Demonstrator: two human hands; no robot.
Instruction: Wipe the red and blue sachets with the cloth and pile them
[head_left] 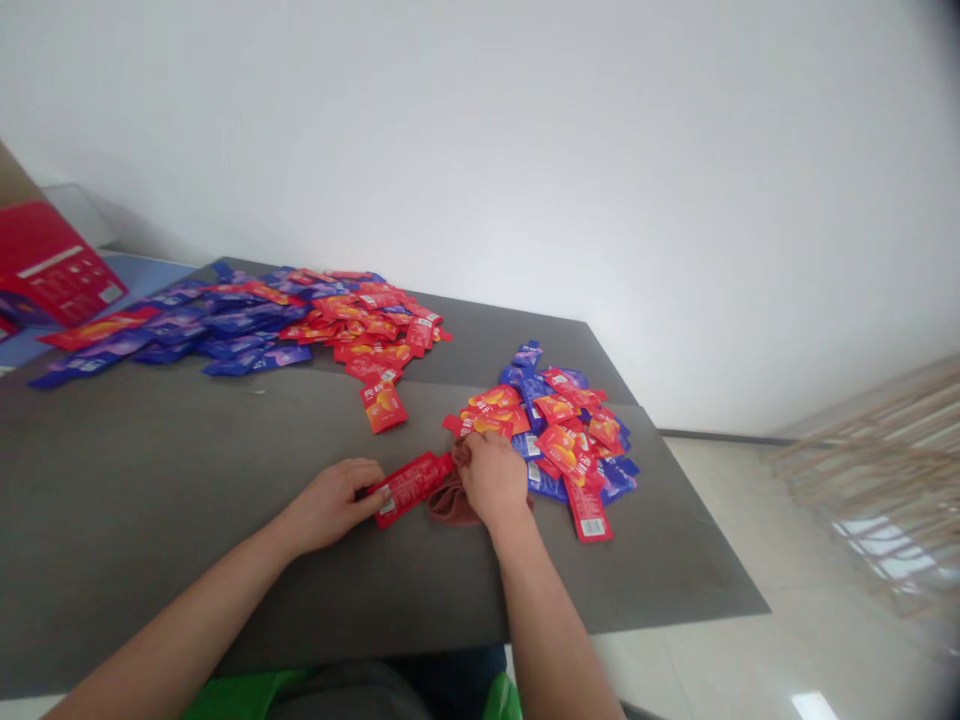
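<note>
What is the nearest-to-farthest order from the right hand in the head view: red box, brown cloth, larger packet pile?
1. Brown cloth: at the right hand.
2. Larger packet pile: left, farther back.
3. Red box: far left.

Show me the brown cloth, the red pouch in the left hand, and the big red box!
Brown cloth [454,507]: head view, on its folds.
Held red pouch [409,485]: head view, middle of its printed side.
Red box [56,265]: head view, on its printed side.
</note>
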